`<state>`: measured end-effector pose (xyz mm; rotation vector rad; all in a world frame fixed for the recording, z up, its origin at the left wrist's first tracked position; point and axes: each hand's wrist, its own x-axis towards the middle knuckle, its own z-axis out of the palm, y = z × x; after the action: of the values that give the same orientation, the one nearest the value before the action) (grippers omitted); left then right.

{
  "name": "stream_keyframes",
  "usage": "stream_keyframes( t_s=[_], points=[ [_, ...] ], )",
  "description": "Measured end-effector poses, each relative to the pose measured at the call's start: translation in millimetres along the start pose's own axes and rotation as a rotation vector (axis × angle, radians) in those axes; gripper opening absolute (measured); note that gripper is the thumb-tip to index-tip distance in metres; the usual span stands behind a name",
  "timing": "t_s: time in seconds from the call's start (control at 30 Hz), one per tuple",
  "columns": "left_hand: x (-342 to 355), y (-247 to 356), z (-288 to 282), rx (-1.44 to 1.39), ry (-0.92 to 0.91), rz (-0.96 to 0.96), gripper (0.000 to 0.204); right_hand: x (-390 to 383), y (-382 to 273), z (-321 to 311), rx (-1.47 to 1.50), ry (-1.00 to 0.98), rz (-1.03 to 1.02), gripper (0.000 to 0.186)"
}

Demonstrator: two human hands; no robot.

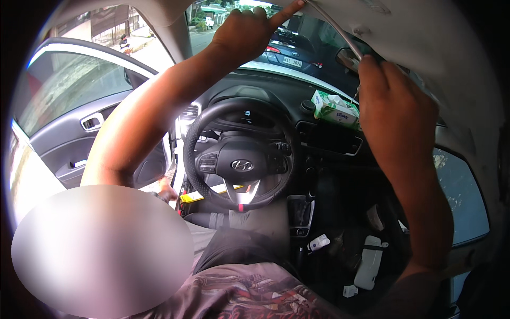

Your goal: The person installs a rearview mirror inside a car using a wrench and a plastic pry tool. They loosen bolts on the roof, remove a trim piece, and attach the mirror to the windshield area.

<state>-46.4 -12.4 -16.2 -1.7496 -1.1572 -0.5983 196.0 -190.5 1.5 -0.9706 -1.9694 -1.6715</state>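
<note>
My right hand (pixel 398 109) is raised by the windscreen's upper edge, its fingers wrapped round one end of a long, thin metal rod (pixel 344 35). The grip end is hidden in my fist, so I cannot tell the exact kind of tool. From there the rod slants up and left along the pale headliner (pixel 425 34). My left hand (pixel 241 34) is also up, with the index finger stretched toward the rod's far end at the picture's top edge. Its other fingers are curled, and nothing shows in them. A small mount (pixel 361 31) on the headliner lies just right of the rod.
The steering wheel (pixel 241 154) stands in front of me below my arms. A tissue box (pixel 336 109) sits on the dashboard. A pale sun visor (pixel 370 261) lies on the passenger side. At the open door (pixel 64 114), another person's hand (pixel 167 190) shows beside a blurred patch.
</note>
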Motion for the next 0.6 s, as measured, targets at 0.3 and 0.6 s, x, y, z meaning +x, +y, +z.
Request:
stream_keyframes(
  t_s=[0.3,0.6],
  points=[
    [-2.3,-0.3,7.9,-0.092,0.119,0.004,0.095,3.4,-38.5,-9.0,-0.019,-0.350,0.192,0.038],
    [-1.0,-7.7,8.5,-0.002,0.128,0.003,0.090,15.2,-2.9,44.1,0.317,-0.276,0.322,0.036]
  ],
)
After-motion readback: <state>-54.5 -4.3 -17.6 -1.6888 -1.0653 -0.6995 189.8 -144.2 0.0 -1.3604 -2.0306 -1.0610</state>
